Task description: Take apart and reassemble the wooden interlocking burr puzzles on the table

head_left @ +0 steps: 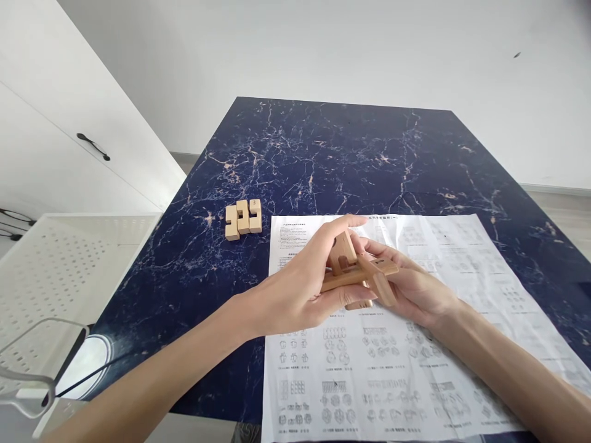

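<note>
Above the printed sheet (466,258), both hands grip a cluster of interlocking wooden puzzle pieces (344,280). My left hand (300,280) wraps it from the left, thumb along the lower edge and index finger over the top. From the right, my right hand (410,286) holds the crossed pieces, its fingers partly hidden behind them. Some pieces bear dark printed marks too small to read. Three notched wooden blocks (243,218) lie side by side on the table, left of the sheet's upper corner.
The dark blue marbled table (318,154) reaches toward a white wall (351,49). A white cabinet (60,104) with black handles stands at the left. Below it are a white perforated surface (83,264), a round white object (85,366) and a clear-framed item (28,394).
</note>
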The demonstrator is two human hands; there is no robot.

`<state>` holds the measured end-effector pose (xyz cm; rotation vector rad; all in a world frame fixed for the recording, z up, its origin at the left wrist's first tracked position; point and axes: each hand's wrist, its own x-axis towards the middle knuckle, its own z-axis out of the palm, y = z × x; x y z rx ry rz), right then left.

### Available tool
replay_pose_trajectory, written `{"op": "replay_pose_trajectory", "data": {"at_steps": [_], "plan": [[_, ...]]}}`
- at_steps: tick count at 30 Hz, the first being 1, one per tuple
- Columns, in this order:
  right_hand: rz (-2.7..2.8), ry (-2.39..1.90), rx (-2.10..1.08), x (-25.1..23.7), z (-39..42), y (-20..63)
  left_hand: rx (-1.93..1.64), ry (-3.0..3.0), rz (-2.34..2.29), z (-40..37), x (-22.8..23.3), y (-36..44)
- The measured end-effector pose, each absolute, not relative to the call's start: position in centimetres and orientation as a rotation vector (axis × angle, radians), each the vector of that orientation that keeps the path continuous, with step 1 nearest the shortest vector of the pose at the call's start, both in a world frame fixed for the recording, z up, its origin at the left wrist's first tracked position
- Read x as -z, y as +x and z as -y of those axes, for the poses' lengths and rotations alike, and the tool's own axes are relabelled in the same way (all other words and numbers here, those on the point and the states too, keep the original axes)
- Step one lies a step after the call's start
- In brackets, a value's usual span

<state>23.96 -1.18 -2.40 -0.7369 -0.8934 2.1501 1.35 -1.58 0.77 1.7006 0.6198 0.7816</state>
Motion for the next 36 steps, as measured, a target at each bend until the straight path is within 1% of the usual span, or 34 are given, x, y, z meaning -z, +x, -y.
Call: {"op": "replay_pose_trajectory", "data": {"at_steps": [6,14,21,27,33,36], "plan": [[1.028,-0.821,-2.049,2.0,1.4,23.6,-0.782,1.655,-0.631,1.8,-1.0,1.4],[1.265,-0.836,-1.94,1.4,2.1,22.8,-1.035,1.893,-0.572,2.0,0.4,2.6],[1.099,-0.824,-1.933,1.5,2.1,22.6,-0.945,1.76,-0.559,1.7,0.4,2.2],[0.961,-0.809,-1.97,2.1,1.9,22.8,-0.9,1.773,-0.61,1.1,-0.4,1.6],[0.859,-0.798,-1.994,2.6,1.7,23.1,-1.022,1.839,-0.643,0.5,-0.6,1.4],[0.844,-0.791,-2.008,2.3,1.7,23.0,-0.977,1.817,-0.632,0.5,-0.5,1.3]]}}
